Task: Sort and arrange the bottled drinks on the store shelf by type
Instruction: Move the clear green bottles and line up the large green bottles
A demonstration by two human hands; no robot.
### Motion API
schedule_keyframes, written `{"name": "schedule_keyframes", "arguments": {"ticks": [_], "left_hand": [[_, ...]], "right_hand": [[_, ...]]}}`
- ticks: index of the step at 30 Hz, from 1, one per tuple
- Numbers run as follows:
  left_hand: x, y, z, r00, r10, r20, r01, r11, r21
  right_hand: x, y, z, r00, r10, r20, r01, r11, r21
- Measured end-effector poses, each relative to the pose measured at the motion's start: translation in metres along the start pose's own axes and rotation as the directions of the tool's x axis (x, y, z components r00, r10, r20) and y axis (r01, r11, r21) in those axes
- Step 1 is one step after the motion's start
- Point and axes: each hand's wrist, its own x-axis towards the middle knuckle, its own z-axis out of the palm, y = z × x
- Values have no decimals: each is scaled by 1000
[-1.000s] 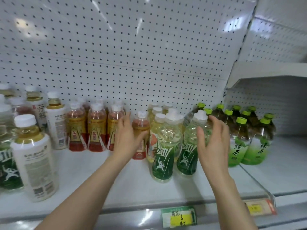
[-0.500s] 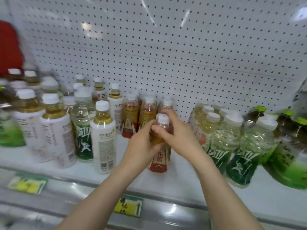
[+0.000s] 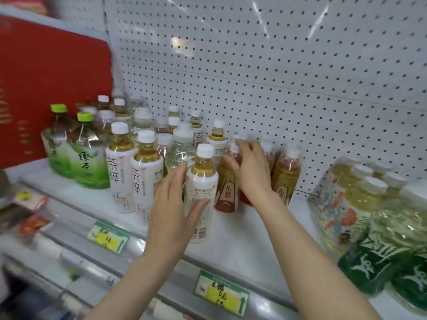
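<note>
The left hand [image 3: 175, 204] has quit the red-labelled tea bottle [image 3: 227, 188], which the right hand [image 3: 251, 174] holds by its neck among its kind at the pegboard [image 3: 277, 88], and now grips a white-labelled tea bottle [image 3: 201, 192] at the front of the shelf [image 3: 242, 245], where the mixed cluster with the clear bottle [image 3: 182, 151] looks to me still unsorted.

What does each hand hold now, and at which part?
The left hand grips the white-label bottle round its body. The right hand lies over the red-label bottle at its neck; whether it grips cannot be told.
</note>
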Motion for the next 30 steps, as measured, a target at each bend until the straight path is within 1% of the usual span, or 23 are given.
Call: {"name": "schedule_keyframes", "arguments": {"ticks": [4,6,9,11,15,17,18,19,21,23,25,26,27,28,30], "left_hand": [[0,-3,-1,999,25,44,-25,1000,3],[1,-3,-1,997,59,53,-60,998,16],[3,-3,-2,996,61,66,-61,998,-12],[4,-4,-4,995,60,75,-58,998,-36],[7,-6,-6,995,59,85,-54,997,-53],[6,-5,-6,994,54,92,-48,997,-65],[6,-4,-6,994,54,97,-48,997,-65],[6,-4,-6,993,56,99,-50,997,-60],[5,-3,-6,995,47,85,-44,998,-40],[0,2,-5,997,73,1,-73,997,-4],[-7,16,0,975,183,-124,-182,983,17],[-11,27,5,957,248,-152,-250,968,7],[-15,37,10,943,299,-146,-305,952,-19],[-19,49,20,939,327,-103,-335,940,-68],[-26,71,40,944,325,56,-311,934,-179]], "right_hand": [[-3,3,2,999,-22,-34,20,999,-41],[-5,6,-1,999,-28,-33,27,999,-41],[-5,6,-3,999,-37,-17,36,998,-57],[-5,7,-4,1000,-27,11,27,999,-28],[-13,13,-10,993,17,113,-28,995,97],[-25,14,-17,991,13,136,-27,995,98],[-33,14,-22,995,4,102,-12,997,82],[-43,14,-28,1000,-9,28,8,998,60],[-65,16,-43,985,-34,-169,35,999,4],[-86,25,-64,935,-42,-352,22,998,-61],[-105,39,-88,870,-39,-491,-30,991,-131],[-113,48,-101,836,-48,-546,-54,984,-168],[-120,55,-113,801,-65,-595,-70,977,-202],[-127,65,-125,768,-79,-636,-93,968,-233],[-140,83,-147,712,-82,-698,-152,952,-266]]}}
